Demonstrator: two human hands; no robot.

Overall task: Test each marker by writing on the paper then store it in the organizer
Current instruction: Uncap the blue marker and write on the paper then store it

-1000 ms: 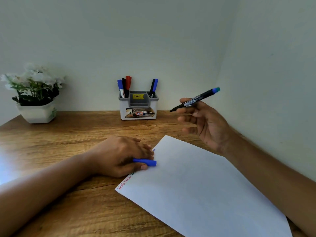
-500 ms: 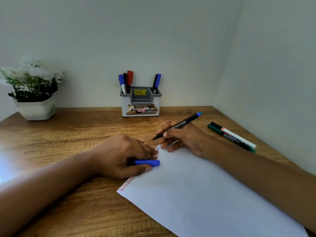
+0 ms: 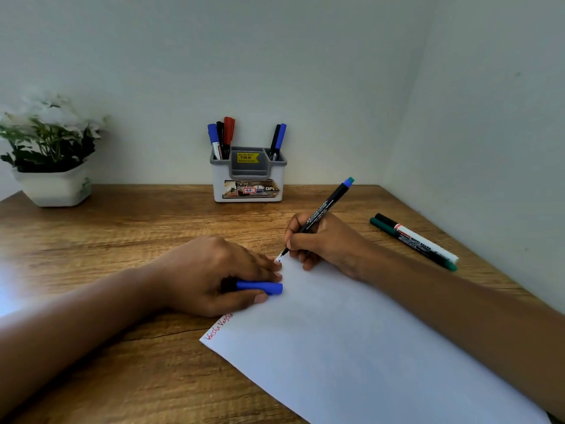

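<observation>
Two hands: I see both low over the tabletop [image 3: 91,255], meeting at the far left corner of the paper [image 3: 351,347].
Right hand [image 3: 327,243]: fingers closed around a black marker [image 3: 324,214] in a writing grip; its tip touches the paper's corner, its blue-green end tilts up and away to the right.
Right arm: forearm lies across the paper's right side.
Left hand [image 3: 214,273]: curled shut on a blue cap [image 3: 260,287], fingertips pressing the sheet's edge.
Paper marks: red writing near the left corner, a small blue mark at the tip.
Organizer [image 3: 247,175]: upright at the back wall, five markers standing in its side compartments.
Spare markers [image 3: 415,241]: two lying side by side, right of the right hand.
Plant pot [image 3: 55,188]: far left.
</observation>
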